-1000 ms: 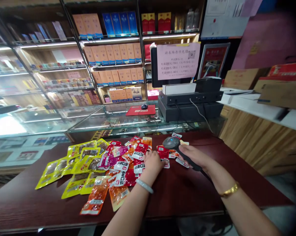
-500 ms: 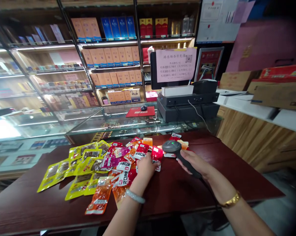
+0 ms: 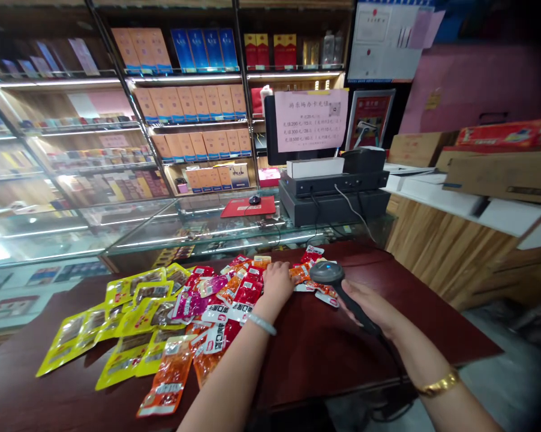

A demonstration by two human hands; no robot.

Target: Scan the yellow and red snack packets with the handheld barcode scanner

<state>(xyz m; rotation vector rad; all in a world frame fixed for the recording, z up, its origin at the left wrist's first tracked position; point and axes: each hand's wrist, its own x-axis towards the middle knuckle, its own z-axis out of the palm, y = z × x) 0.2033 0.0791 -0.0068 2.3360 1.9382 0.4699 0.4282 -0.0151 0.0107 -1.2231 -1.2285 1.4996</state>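
Note:
My right hand (image 3: 369, 306) is wrapped round the handle of a black barcode scanner (image 3: 327, 273), whose head points left over the table. My left hand (image 3: 278, 284) reaches over the far side of a heap of snack packets. Its fingertips bend down out of sight, so whether it grips one is hidden. Beside it lie red packets (image 3: 249, 290) and an orange packet (image 3: 262, 261). Purple packets (image 3: 187, 305) and yellow packets (image 3: 138, 321) spread to the left, an orange packet (image 3: 168, 375) nearest me. A smaller group with an orange packet (image 3: 300, 274) lies between hand and scanner.
The dark red table (image 3: 414, 300) meets a glass display counter (image 3: 198, 225) at the back. On that stand a monitor with a pink sign (image 3: 312, 123), a black cash drawer (image 3: 336, 207) and a mouse (image 3: 254, 200). Cardboard boxes (image 3: 499, 174) are stacked at right.
My left hand has let go of a red packet near the scanner and moved away over the heap's far side. The scanner's light turned from green to blue. The view swung slightly right.

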